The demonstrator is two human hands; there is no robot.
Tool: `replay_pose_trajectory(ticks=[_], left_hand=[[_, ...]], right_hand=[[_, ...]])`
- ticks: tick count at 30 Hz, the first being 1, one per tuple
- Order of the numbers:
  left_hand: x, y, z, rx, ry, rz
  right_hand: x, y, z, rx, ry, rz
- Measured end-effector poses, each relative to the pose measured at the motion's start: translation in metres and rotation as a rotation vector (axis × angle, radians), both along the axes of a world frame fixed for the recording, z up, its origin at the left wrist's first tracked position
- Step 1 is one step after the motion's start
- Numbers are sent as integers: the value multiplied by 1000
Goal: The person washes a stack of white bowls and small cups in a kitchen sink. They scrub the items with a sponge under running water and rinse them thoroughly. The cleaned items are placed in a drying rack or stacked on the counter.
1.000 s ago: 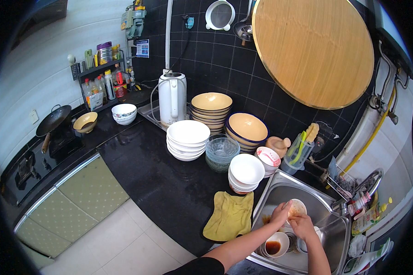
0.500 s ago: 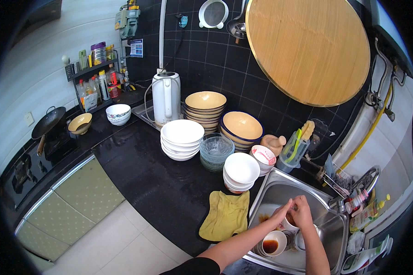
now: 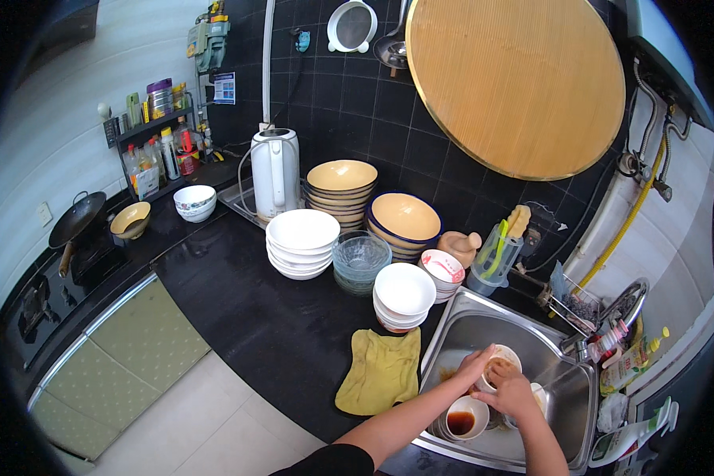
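In the sink (image 3: 559, 373), a white bowl (image 3: 512, 355) with brown residue inside is tipped between my hands. My left hand (image 3: 474, 368) grips its left side. Over the near rim reaches my right hand (image 3: 509, 392), its fingers inside the bowl and its thumb outside. Just below them sits another white bowl (image 3: 477, 408) holding dark brown liquid, at the top of a stack. A further light-coloured dish (image 3: 539, 397) lies beside my right wrist, mostly covered by it.
A yellow cloth (image 3: 379, 371) lies left of the sink. Behind it stand white bowls (image 3: 404, 289), glass bowls (image 3: 362, 258) and more white bowls (image 3: 300, 234), all stacked. The faucet (image 3: 587, 345) and several bottles line the sink's right side. A kettle (image 3: 275, 174) stands farther back.
My hands, earlier close together above the bowl, have come apart and now hold it. The bowl is raised and tilted, its inside showing. The whole view has shifted slightly.
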State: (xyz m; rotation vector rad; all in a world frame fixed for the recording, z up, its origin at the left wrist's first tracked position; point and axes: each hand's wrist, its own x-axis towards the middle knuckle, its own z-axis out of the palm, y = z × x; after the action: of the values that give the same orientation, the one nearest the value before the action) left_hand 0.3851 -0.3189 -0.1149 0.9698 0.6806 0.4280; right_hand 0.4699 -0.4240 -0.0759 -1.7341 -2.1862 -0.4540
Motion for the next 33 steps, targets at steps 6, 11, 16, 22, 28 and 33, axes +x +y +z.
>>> replay_pose_trajectory(ticks=[6, 11, 16, 22, 28, 33], left_hand=[[31, 13, -54, -263, -132, -14], [27, 16, -55, -342, -62, -280], [14, 2, -22, -91, 189, -421], [3, 11, -6, -46, -88, -299], [4, 8, -11, -74, -452, -536], [1, 2, 1, -96, -499, -378]], right_hand=[[-23, 0, 4, -46, 33, -306], [-9, 4, -11, 153, 225, -314], [33, 7, -46, 270, 1567, -543], [64, 12, -72, 74, 2530, -92], [77, 7, -90, 141, 2586, -71], [63, 11, -93, 499, 2264, -277]])
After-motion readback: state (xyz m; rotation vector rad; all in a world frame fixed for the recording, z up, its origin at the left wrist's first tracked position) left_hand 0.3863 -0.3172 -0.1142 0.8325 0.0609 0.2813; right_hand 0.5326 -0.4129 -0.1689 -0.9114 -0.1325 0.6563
